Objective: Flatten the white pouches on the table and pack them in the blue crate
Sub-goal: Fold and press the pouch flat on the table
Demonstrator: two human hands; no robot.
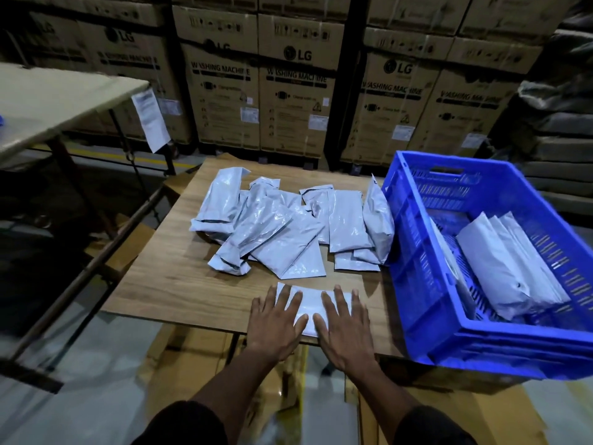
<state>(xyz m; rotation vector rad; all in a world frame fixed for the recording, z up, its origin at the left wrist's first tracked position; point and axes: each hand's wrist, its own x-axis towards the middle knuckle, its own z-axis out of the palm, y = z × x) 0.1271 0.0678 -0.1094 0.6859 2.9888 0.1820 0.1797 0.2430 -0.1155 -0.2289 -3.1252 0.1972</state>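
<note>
Both hands hide most of the flat pouch beneath them.

Both hands flat, fingers spread

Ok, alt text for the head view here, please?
Left hand and right hand press flat on a white pouch at the wooden table edge. A pile of pouches lies behind; the blue crate to the right holds several.

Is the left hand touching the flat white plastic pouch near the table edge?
Touching. Head view: left hand lies flat on the flat white plastic pouch, fingers spread.
</note>
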